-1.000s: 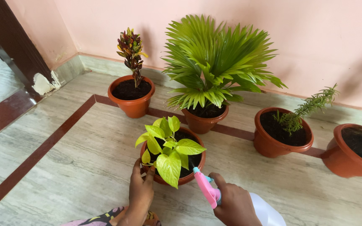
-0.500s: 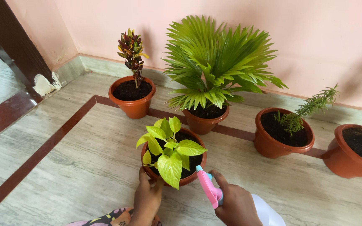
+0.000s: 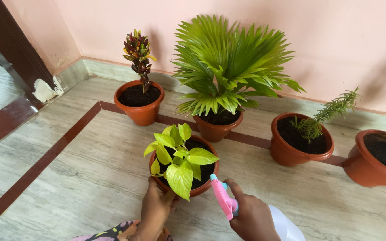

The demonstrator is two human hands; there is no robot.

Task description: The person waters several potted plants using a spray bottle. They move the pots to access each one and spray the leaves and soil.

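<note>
A terracotta-coloured pot (image 3: 205,184) with a bright yellow-green leafy plant (image 3: 179,158) stands on the marble floor right in front of me. My left hand (image 3: 156,209) grips the pot's near-left side. My right hand (image 3: 252,218) holds a spray bottle with a pink trigger head (image 3: 223,199) and a white body (image 3: 287,227). Its nozzle points at the plant, just right of the pot's rim.
Several more pots line the pink wall: a red-leafed croton (image 3: 139,96), a fan palm (image 3: 222,80), a thin feathery plant (image 3: 301,139) and a pot at the right edge (image 3: 380,156). A dark wooden door frame (image 3: 12,53) stands on the left.
The view has shifted a little. My left hand has slid slightly lower on the pot's side, and the spray bottle stays aimed at the plant.
</note>
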